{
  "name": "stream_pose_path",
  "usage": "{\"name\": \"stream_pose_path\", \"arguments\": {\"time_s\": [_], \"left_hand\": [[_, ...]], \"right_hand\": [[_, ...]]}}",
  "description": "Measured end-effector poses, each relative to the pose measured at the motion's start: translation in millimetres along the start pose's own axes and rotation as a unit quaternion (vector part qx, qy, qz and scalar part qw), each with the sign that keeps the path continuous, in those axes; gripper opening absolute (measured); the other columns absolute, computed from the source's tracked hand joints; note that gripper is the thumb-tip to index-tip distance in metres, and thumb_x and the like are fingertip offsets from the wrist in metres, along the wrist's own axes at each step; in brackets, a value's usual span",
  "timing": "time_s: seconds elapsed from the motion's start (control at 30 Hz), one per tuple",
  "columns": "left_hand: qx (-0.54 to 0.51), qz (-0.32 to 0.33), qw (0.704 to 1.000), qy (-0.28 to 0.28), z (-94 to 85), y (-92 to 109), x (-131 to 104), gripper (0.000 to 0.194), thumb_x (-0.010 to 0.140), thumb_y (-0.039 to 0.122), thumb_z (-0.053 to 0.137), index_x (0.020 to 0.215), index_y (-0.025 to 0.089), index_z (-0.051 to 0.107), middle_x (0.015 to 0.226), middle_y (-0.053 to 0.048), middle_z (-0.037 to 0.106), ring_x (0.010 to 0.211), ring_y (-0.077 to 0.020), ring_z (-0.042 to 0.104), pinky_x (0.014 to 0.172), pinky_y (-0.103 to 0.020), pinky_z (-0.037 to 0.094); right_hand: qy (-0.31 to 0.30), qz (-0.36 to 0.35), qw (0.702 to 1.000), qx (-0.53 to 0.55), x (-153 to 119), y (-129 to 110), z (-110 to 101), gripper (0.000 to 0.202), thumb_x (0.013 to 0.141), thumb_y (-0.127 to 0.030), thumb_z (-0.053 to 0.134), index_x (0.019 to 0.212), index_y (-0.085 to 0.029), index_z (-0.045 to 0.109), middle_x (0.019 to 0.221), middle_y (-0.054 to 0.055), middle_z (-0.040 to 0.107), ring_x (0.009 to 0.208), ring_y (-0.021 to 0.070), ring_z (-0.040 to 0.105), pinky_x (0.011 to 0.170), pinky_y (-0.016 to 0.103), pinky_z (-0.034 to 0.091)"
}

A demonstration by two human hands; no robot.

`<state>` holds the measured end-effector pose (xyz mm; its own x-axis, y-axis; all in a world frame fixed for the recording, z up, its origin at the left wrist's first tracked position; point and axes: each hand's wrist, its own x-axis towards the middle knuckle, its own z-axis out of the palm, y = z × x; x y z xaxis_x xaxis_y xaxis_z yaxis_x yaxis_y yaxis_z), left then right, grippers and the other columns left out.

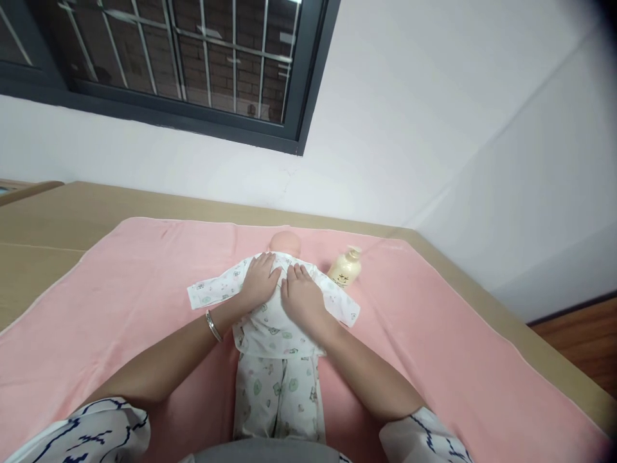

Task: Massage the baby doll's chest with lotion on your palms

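Observation:
A baby doll [285,242] lies stretched out on a pink blanket [159,270], its head toward the wall. It wears a white printed long-sleeved top [274,331] and matching trousers [258,392]; both sleeves spread outward. My left hand [260,281] rests flat on the upper left of the top, fingers extended. Beside it, my right hand [303,292] lies flat on the upper right, fingers stretched toward the doll's head. A silver bangle [213,326] circles my left wrist. Near the right sleeve a pale yellow pump bottle [346,267] leans on the blanket.
The blanket covers a tan surface [48,218] that meets a white wall [216,173]. Above is a dark-framed window [299,128] with metal bars. A wooden panel [583,334] shows at the right edge.

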<state>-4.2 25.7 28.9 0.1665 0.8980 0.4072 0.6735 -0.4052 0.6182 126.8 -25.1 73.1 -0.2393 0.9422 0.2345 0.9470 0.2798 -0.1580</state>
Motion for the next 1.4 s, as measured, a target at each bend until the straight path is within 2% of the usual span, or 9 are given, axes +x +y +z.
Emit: {"name": "stream_pose_path", "arguments": {"time_s": [0.07,0.17,0.3,0.57,0.8,1.0,1.07,1.2,1.4], "left_hand": [[0.019,0.001,1.0,-0.001,0.5,1,-1,0.049,0.094,0.033,0.034,0.134,0.008,0.047,0.142,-0.019,0.047,0.139,-0.0315,0.035,0.116,-0.053,0.023],[0.033,0.023,0.999,0.021,6.0,9,-13,0.05,0.094,0.03,0.032,0.136,0.006,0.044,0.146,-0.021,0.041,0.141,-0.0315,0.031,0.117,-0.052,0.023],[0.04,0.049,0.998,0.026,8.3,19,-23,0.049,0.093,0.027,0.033,0.136,0.006,0.045,0.146,-0.02,0.041,0.142,-0.0313,0.028,0.117,-0.05,0.025],[0.092,0.005,0.996,-0.002,-4.0,10,-6,0.049,0.094,0.029,0.035,0.135,0.007,0.046,0.142,-0.017,0.048,0.137,-0.0293,0.038,0.116,-0.049,0.029],[0.146,0.062,0.987,0.029,5.1,26,-26,0.046,0.095,0.024,0.03,0.133,0.005,0.048,0.142,-0.017,0.048,0.139,-0.0288,0.035,0.116,-0.046,0.03],[0.135,0.056,0.989,-0.001,-3.9,20,-14,0.045,0.093,0.025,0.035,0.132,0.008,0.05,0.139,-0.016,0.051,0.134,-0.029,0.041,0.113,-0.047,0.035],[0.129,0.043,0.991,-0.007,-4.2,15,-10,0.047,0.093,0.027,0.035,0.134,0.008,0.047,0.14,-0.016,0.049,0.135,-0.03,0.039,0.112,-0.049,0.034],[0.119,0.029,0.993,0.004,0.7,13,-10,0.048,0.093,0.028,0.035,0.136,0.01,0.045,0.143,-0.015,0.047,0.137,-0.0297,0.036,0.114,-0.051,0.031],[0.113,0.024,0.993,0.011,2.8,16,-13,0.048,0.093,0.029,0.035,0.136,0.011,0.046,0.142,-0.015,0.048,0.138,-0.0293,0.035,0.114,-0.051,0.03]], "right_hand": [[-0.004,0.001,1.0,0.019,1,2,-3,0.051,0.099,-0.029,0.029,0.138,0.001,0.045,0.14,0.024,0.046,0.137,0.031,0.035,0.113,0.044,0.028],[-0.011,0.008,0.997,0.07,16,20,-3,0.051,0.1,-0.033,0.03,0.138,-0.002,0.046,0.142,0.02,0.046,0.137,0.0282,0.036,0.114,0.04,0.028],[-0.014,0.031,0.996,0.081,31,36,3,0.052,0.1,-0.031,0.031,0.141,0.0,0.041,0.145,0.02,0.041,0.139,0.0296,0.031,0.114,0.042,0.027],[-0.021,-0.009,1.0,0.01,6,1,-1,0.049,0.099,-0.023,0.03,0.138,0.005,0.043,0.143,0.024,0.042,0.138,0.0301,0.033,0.116,0.042,0.02],[-0.043,0.011,0.994,0.104,30,33,-2,0.046,0.1,-0.028,0.034,0.139,-0.006,0.045,0.145,0.017,0.043,0.139,0.0249,0.034,0.115,0.037,0.025],[-0.024,-0.005,0.999,0.047,12,13,-1,0.049,0.098,-0.021,0.03,0.14,0.003,0.041,0.145,0.023,0.041,0.14,0.0272,0.031,0.116,0.039,0.023],[-0.023,-0.017,0.998,0.05,8,10,-3,0.048,0.098,-0.02,0.031,0.139,0.001,0.043,0.144,0.021,0.042,0.139,0.027,0.032,0.116,0.038,0.023],[-0.006,-0.01,0.996,0.083,19,23,3,0.047,0.098,-0.024,0.034,0.14,-0.006,0.045,0.144,0.016,0.045,0.138,0.0242,0.036,0.115,0.037,0.025],[0.043,-0.001,0.997,0.068,28,34,17,0.048,0.098,-0.025,0.033,0.14,-0.004,0.043,0.145,0.017,0.043,0.139,0.026,0.033,0.117,0.041,0.02]]}}
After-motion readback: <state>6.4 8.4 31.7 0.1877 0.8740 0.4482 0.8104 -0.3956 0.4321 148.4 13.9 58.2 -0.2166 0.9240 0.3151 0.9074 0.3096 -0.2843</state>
